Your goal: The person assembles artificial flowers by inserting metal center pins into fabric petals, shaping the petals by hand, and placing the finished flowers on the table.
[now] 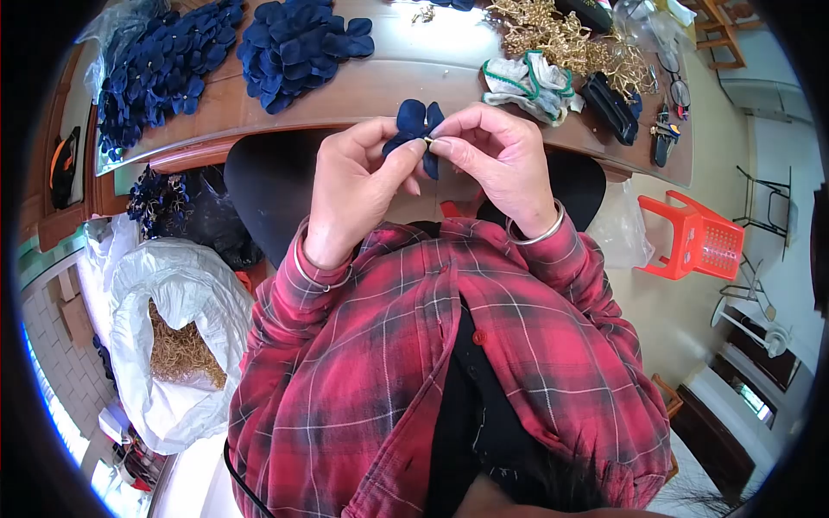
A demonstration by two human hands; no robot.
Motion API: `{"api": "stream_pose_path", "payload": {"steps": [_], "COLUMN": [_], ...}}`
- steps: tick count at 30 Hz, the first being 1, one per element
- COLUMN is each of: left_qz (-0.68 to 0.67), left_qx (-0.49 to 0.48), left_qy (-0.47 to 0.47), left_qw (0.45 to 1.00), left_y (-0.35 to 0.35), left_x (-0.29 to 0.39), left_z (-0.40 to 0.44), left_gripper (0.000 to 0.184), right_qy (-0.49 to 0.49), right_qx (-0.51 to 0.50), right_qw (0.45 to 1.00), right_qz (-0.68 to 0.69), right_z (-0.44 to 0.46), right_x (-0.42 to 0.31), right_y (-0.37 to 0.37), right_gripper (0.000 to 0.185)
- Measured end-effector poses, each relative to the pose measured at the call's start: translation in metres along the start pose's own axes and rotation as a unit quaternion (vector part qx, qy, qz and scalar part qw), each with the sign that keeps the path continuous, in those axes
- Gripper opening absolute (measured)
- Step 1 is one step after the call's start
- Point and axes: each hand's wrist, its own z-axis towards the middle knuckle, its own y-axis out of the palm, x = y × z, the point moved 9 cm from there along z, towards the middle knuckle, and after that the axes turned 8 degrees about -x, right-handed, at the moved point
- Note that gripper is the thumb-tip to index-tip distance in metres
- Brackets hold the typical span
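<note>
A dark blue fabric flower (411,116) is held up in front of my chest, just off the table's near edge. My left hand (350,186) is closed on its petals, thumb pressed close to the flower's middle. From the other side my right hand (505,160) pinches with thumb and forefinger at the flower's centre. A tiny gold-coloured bit shows between the fingertips; its exact shape is too small to make out. Both hands meet at the flower, and the fingers hide part of its petals.
On the glass-topped table (432,82) lie blue petal piles (294,52), gold sprigs (553,34), grey-white gloves with green edging (528,85), a black case (610,108) and snips (663,142). A white sack (173,259) of gold pieces stands left; a red stool (691,235) stands right.
</note>
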Motion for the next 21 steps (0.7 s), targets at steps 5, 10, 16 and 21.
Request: {"api": "stream_pose_path", "payload": {"steps": [5, 10, 16, 21], "left_qz": [0.023, 0.046, 0.066, -0.043], "left_qx": [0.004, 0.010, -0.017, -0.039], "left_qy": [0.020, 0.022, -0.012, -0.001], "left_qw": [1.000, 0.999, 0.998, 0.998], "left_y": [0.001, 0.001, 0.006, 0.019], "left_x": [0.002, 0.003, 0.003, 0.000], "left_z": [-0.001, -0.002, 0.005, 0.010], "left_gripper": [0.015, 0.014, 0.008, 0.007], "right_qy": [0.005, -0.008, -0.099, -0.131], "right_qx": [-0.007, -0.012, -0.022, -0.019], "right_qw": [1.000, 0.996, 0.972, 0.965], "right_qz": [-0.027, -0.087, -0.213, -0.227], "right_z": [0.000, -0.002, -0.007, -0.017], "right_x": [-0.001, -0.003, -0.021, -0.040], "right_y": [-0.001, 0.001, -0.002, -0.010], "right_gripper": [0.005, 0.005, 0.006, 0.006]}}
